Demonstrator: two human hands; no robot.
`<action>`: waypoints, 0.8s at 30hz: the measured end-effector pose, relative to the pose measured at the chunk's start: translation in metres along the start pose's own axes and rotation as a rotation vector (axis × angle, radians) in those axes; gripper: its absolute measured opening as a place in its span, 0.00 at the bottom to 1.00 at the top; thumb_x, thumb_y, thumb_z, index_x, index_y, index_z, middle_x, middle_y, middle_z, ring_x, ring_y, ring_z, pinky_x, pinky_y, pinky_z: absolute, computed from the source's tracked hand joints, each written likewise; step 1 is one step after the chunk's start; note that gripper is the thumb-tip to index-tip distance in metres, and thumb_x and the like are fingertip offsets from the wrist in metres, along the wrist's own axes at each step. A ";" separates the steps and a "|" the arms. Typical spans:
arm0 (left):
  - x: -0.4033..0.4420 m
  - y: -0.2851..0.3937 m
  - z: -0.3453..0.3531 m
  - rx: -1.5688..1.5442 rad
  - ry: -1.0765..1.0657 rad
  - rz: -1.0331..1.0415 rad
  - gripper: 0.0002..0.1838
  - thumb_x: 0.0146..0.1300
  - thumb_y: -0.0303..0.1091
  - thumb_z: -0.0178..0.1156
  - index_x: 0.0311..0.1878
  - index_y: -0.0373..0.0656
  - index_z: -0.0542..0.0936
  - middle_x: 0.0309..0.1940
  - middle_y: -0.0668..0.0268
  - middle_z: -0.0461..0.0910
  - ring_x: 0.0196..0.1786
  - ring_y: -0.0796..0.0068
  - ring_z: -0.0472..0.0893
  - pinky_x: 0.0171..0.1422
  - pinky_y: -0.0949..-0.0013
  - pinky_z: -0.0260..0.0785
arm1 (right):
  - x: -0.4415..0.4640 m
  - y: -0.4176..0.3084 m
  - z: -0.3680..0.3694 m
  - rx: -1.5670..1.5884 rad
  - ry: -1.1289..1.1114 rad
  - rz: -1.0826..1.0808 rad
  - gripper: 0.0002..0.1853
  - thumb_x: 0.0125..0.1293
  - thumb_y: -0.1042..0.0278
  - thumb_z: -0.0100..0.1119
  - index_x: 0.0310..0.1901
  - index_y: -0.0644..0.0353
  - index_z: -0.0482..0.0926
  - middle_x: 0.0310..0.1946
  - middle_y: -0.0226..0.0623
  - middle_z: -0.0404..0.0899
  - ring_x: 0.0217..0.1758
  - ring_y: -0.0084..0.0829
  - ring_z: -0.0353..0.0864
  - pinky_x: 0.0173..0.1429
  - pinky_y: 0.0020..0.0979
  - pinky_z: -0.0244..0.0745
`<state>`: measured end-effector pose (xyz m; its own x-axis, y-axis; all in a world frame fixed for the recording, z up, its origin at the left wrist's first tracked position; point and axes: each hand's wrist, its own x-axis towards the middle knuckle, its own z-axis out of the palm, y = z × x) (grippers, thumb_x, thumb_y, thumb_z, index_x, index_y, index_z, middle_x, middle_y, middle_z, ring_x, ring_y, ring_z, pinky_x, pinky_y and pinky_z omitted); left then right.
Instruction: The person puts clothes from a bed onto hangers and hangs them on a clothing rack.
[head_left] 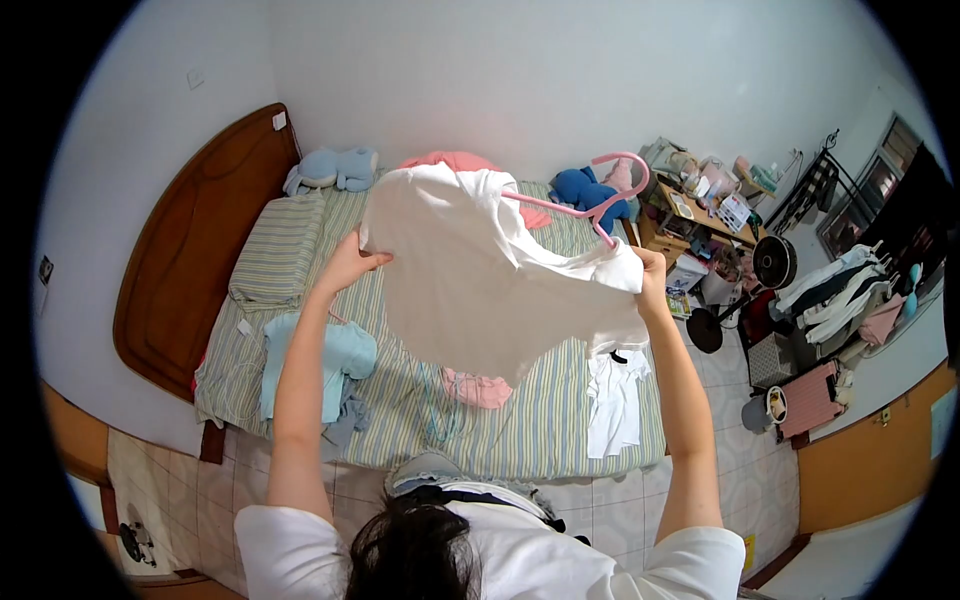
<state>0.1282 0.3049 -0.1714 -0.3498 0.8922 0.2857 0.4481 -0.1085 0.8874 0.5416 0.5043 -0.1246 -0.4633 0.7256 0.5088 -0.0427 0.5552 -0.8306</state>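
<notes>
A white T-shirt [470, 270] hangs on a pink clothes hanger [570, 208], raised above the bed and tilted. My left hand [350, 265] grips the shirt's left edge, thumb in front and the other fingers behind the cloth. At the opposite shoulder, my right hand [652, 278] is closed on the shirt near the hanger's end; its fingers are partly hidden by fabric. The hanger's hook points up and to the right, out of the neck opening. Below the held shirt, a second white T-shirt [615, 400] lies on the striped bed sheet [540, 430].
A light blue shirt [345, 360] and a pink cloth [477, 388] lie on the bed. Stuffed toys [340, 170] sit along the wall. At right are a cluttered desk [710, 215], a black fan [773, 262] and a rack of hanging clothes [840, 295].
</notes>
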 end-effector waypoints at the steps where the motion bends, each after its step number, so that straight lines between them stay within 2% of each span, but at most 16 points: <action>1: 0.001 -0.004 0.000 -0.095 0.016 -0.086 0.18 0.55 0.34 0.62 0.46 0.33 0.72 0.35 0.63 0.78 0.36 0.70 0.79 0.40 0.69 0.74 | -0.002 -0.002 0.002 0.035 0.019 0.015 0.10 0.56 0.69 0.60 0.26 0.68 0.78 0.18 0.22 0.73 0.24 0.13 0.66 0.27 0.20 0.60; 3: 0.005 -0.011 -0.004 -0.283 0.048 -0.256 0.18 0.57 0.31 0.59 0.49 0.33 0.71 0.37 0.62 0.78 0.37 0.69 0.80 0.39 0.68 0.75 | -0.003 -0.001 0.001 0.058 0.044 0.026 0.09 0.56 0.69 0.60 0.26 0.68 0.79 0.19 0.22 0.73 0.24 0.12 0.66 0.27 0.20 0.60; 5: 0.014 -0.028 -0.020 -0.441 0.068 -0.154 0.15 0.59 0.28 0.55 0.49 0.35 0.72 0.39 0.62 0.77 0.40 0.69 0.79 0.41 0.66 0.75 | -0.003 0.006 -0.003 0.031 0.056 0.018 0.09 0.56 0.69 0.60 0.26 0.68 0.79 0.19 0.22 0.73 0.24 0.12 0.66 0.27 0.20 0.61; 9: 0.016 -0.012 -0.026 -0.761 0.183 0.009 0.12 0.62 0.26 0.48 0.49 0.39 0.73 0.46 0.61 0.75 0.48 0.68 0.76 0.50 0.60 0.72 | -0.002 0.018 -0.014 -0.021 0.036 0.024 0.09 0.57 0.69 0.59 0.27 0.68 0.79 0.20 0.22 0.74 0.25 0.13 0.68 0.28 0.20 0.62; 10: 0.017 -0.016 -0.029 -0.751 0.179 0.019 0.14 0.63 0.29 0.46 0.51 0.39 0.72 0.50 0.60 0.74 0.54 0.66 0.72 0.59 0.55 0.66 | -0.002 0.020 -0.018 -0.027 0.018 0.029 0.09 0.57 0.69 0.59 0.28 0.69 0.80 0.21 0.23 0.75 0.25 0.13 0.69 0.29 0.20 0.63; 13: 0.021 -0.019 -0.031 -1.194 0.102 0.120 0.15 0.63 0.28 0.45 0.52 0.40 0.72 0.49 0.63 0.74 0.54 0.68 0.72 0.63 0.58 0.61 | 0.000 0.023 -0.021 -0.042 -0.010 0.010 0.09 0.58 0.70 0.59 0.29 0.69 0.80 0.22 0.23 0.76 0.25 0.13 0.69 0.29 0.20 0.64; 14: 0.018 -0.020 -0.030 -1.295 0.125 0.074 0.16 0.62 0.29 0.45 0.52 0.39 0.72 0.49 0.63 0.74 0.54 0.68 0.72 0.65 0.58 0.59 | 0.000 0.024 -0.022 -0.046 -0.015 -0.004 0.09 0.58 0.70 0.59 0.28 0.69 0.79 0.21 0.23 0.76 0.25 0.13 0.69 0.29 0.20 0.64; 16: 0.002 0.026 -0.016 -1.496 0.173 -0.021 0.16 0.62 0.30 0.46 0.52 0.39 0.72 0.49 0.63 0.75 0.54 0.67 0.72 0.68 0.58 0.54 | 0.001 0.023 -0.023 -0.060 -0.021 -0.012 0.09 0.57 0.70 0.59 0.27 0.69 0.79 0.21 0.23 0.75 0.25 0.13 0.68 0.28 0.19 0.64; 17: -0.005 0.081 0.000 -1.315 0.133 0.129 0.12 0.58 0.31 0.52 0.45 0.41 0.74 0.47 0.64 0.76 0.50 0.64 0.74 0.71 0.55 0.48 | 0.002 0.022 -0.023 -0.068 -0.023 -0.017 0.10 0.57 0.70 0.59 0.27 0.69 0.78 0.21 0.23 0.75 0.25 0.13 0.68 0.28 0.19 0.63; 19: 0.016 0.028 -0.017 -1.565 -0.341 0.436 0.06 0.55 0.32 0.56 0.33 0.43 0.69 0.44 0.64 0.76 0.44 0.64 0.77 0.72 0.48 0.46 | 0.004 0.028 -0.027 -0.113 -0.023 -0.022 0.10 0.57 0.70 0.60 0.26 0.69 0.78 0.20 0.22 0.74 0.25 0.13 0.67 0.27 0.19 0.62; 20: 0.025 0.010 -0.023 -1.663 -0.594 0.593 0.09 0.53 0.32 0.58 0.27 0.45 0.67 0.42 0.64 0.77 0.40 0.64 0.78 0.72 0.44 0.45 | 0.004 0.030 -0.028 -0.135 -0.022 -0.027 0.10 0.57 0.70 0.60 0.26 0.69 0.78 0.19 0.22 0.73 0.24 0.12 0.66 0.27 0.19 0.62; 21: 0.027 0.016 -0.026 -1.561 -0.630 0.547 0.07 0.55 0.34 0.57 0.29 0.45 0.70 0.41 0.65 0.76 0.43 0.66 0.78 0.68 0.41 0.51 | 0.004 0.030 -0.028 -0.121 -0.033 -0.031 0.10 0.56 0.70 0.60 0.25 0.69 0.78 0.19 0.21 0.72 0.24 0.12 0.66 0.27 0.20 0.61; 23: 0.014 0.043 -0.024 -1.137 -0.202 0.077 0.10 0.57 0.39 0.57 0.38 0.44 0.75 0.43 0.66 0.76 0.46 0.69 0.77 0.63 0.45 0.58 | -0.001 0.031 -0.028 -0.090 -0.056 -0.043 0.09 0.56 0.70 0.60 0.24 0.69 0.77 0.18 0.21 0.71 0.23 0.12 0.65 0.26 0.20 0.60; 24: 0.019 0.041 -0.017 -0.864 -0.234 -0.008 0.13 0.58 0.40 0.57 0.41 0.43 0.75 0.43 0.66 0.76 0.46 0.71 0.76 0.61 0.50 0.60 | -0.003 0.028 -0.026 -0.103 -0.044 -0.027 0.10 0.55 0.71 0.61 0.23 0.69 0.77 0.17 0.20 0.70 0.23 0.12 0.64 0.24 0.20 0.59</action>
<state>0.1262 0.3099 -0.1231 -0.1314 0.9505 0.2814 -0.3624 -0.3103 0.8788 0.5646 0.5285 -0.1436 -0.5020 0.6921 0.5187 0.0339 0.6150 -0.7878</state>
